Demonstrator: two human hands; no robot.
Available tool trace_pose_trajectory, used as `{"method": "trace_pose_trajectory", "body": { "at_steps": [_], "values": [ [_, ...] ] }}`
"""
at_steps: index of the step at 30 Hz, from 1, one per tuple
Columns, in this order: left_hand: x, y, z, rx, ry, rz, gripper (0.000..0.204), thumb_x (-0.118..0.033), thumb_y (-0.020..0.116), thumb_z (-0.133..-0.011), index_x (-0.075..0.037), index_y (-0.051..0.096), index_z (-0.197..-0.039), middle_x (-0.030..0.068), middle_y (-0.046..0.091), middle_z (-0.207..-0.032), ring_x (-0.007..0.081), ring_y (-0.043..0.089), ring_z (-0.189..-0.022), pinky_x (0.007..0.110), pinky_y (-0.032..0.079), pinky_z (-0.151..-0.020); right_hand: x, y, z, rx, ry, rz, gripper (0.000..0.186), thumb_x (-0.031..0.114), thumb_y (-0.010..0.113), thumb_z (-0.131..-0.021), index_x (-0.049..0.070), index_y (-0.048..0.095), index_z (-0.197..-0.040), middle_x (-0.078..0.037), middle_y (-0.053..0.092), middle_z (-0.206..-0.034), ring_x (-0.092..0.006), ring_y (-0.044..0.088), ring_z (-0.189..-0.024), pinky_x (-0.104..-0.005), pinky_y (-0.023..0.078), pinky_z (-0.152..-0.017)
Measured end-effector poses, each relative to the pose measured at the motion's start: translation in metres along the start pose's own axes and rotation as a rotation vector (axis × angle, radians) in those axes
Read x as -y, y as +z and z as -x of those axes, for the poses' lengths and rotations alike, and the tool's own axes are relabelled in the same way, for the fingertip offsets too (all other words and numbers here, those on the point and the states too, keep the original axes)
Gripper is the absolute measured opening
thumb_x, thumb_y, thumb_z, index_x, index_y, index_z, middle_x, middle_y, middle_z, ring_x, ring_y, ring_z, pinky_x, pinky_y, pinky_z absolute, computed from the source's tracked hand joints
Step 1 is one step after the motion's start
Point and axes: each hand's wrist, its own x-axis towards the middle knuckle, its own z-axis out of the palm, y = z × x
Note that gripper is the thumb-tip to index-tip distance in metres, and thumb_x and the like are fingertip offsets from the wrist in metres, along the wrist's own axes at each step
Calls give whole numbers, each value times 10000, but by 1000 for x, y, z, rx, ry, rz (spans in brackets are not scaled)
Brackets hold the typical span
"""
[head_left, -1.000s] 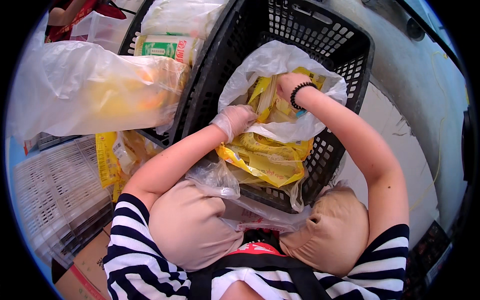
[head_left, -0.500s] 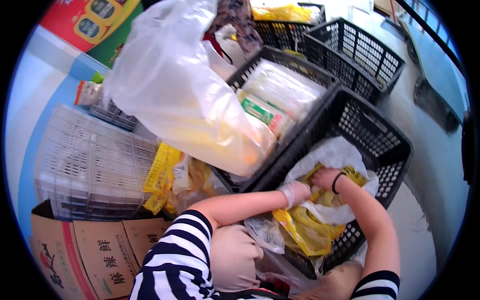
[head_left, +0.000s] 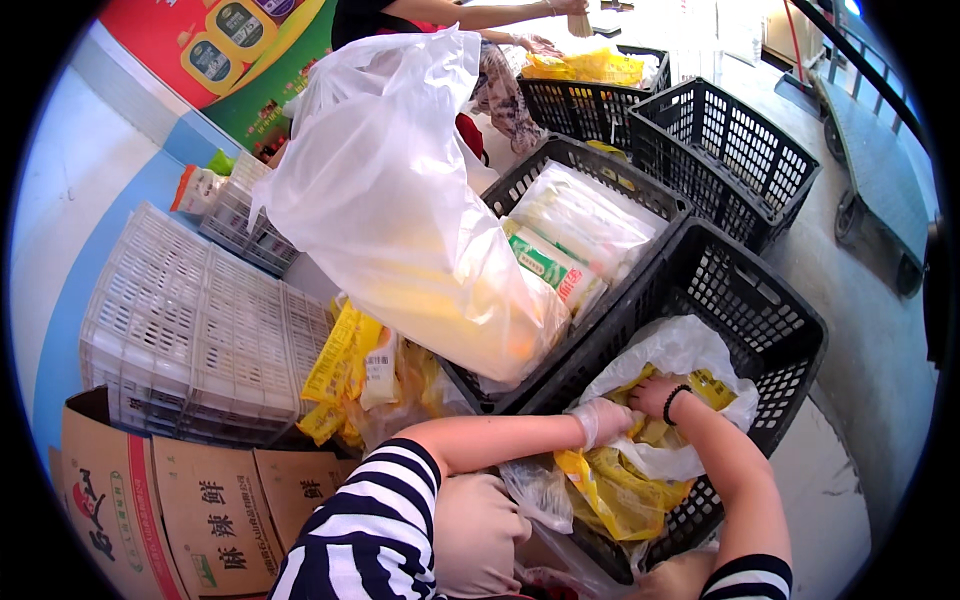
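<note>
My left hand (head_left: 606,421), in a translucent glove, has its fingers curled at the near edge of a white plastic bag (head_left: 720,350), among yellow printed packets (head_left: 618,490); exactly what it grips is hard to make out. My right hand (head_left: 652,394), bare with a black coiled band at the wrist, reaches into that bag just right of the left one, fingers bent down among yellow packets and partly hidden. The bag sits in a black perforated crate (head_left: 760,300), with more yellow and clear packaging under it.
A large translucent bag (head_left: 380,220) lies over a crate of white packs (head_left: 590,230). Pale crates (head_left: 190,330), cardboard boxes (head_left: 200,510) and yellow packets (head_left: 335,370) are at left. Behind stand black crates (head_left: 720,130) and a co-worker (head_left: 470,30); a trolley (head_left: 870,180) is at right.
My view has lifted and swung, so the co-worker and rear crates show and the crate with my hands appears lower right. Both hands remain inside the bag, with small movements.
</note>
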Motion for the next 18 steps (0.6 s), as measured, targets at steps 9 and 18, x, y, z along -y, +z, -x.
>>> {"method": "trace_pose_trajectory", "body": {
  "at_steps": [9, 18],
  "values": [
    [-3, -9, 11, -95, 48, -90, 100, -143, 568, -759, -70, 623, -801, 125, 656, -764, 282, 660, -695, 376, 518, -584, -7, -30, -23, 429, 666, -532, 291, 244, 530, -828, 161, 574, -1103, -67, 631, -1026, -290, 606, -978, -383, 489, -817],
    [6, -13, 9, -308, 149, -482, 74, -168, 534, -743, -147, 548, -674, 15, 556, -617, 166, 607, -557, 312, 479, -448, -39, -43, 4, 221, 273, -422, 422, 210, 649, -742, 138, 529, -1141, -109, 618, -1063, -307, 583, -987, -378, 463, -856]
  ]
}}
